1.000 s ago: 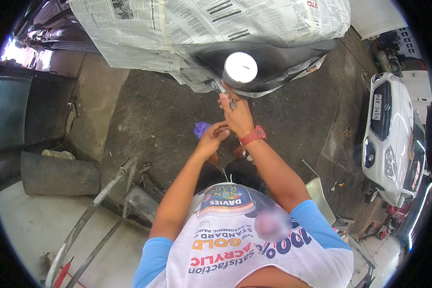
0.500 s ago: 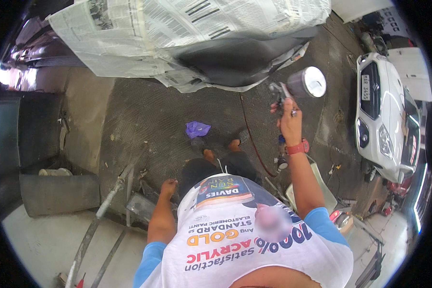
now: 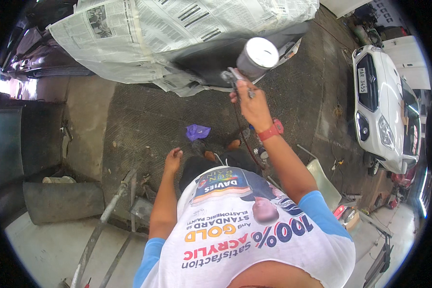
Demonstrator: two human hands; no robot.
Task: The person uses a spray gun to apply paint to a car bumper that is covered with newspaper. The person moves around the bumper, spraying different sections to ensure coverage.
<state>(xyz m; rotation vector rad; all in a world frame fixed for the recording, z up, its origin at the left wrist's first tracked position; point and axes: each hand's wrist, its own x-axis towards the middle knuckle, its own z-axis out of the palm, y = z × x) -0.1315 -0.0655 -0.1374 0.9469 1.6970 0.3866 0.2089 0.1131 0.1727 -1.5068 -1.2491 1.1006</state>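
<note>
My right hand point(image 3: 254, 105), with a red watch at the wrist, is wrapped round the handle of a paint spray gun point(image 3: 232, 77). A grey cup with a white lid point(image 3: 257, 56) sits on the gun. From the gun a thin dark red hose point(image 3: 245, 137) hangs to the floor. Just beyond the gun is a dark grey, glossy panel point(image 3: 204, 62), bordered by newspaper sheets point(image 3: 163, 29); the cup overlaps its right part in view. My left hand point(image 3: 174, 158) hangs low beside my body, fingers curled, with nothing visible in it.
A purple crumpled plastic bag point(image 3: 198, 132) lies on the dark floor by my feet. A white car point(image 3: 384, 110) stands at the right. Metal poles point(image 3: 103, 218) and a grey curved panel point(image 3: 62, 204) are at the lower left, a pale chair point(image 3: 323, 180) at my right.
My right hand has swung the spray gun left, from beside the panel's right end to in front of it. The left hand has risen slightly.
</note>
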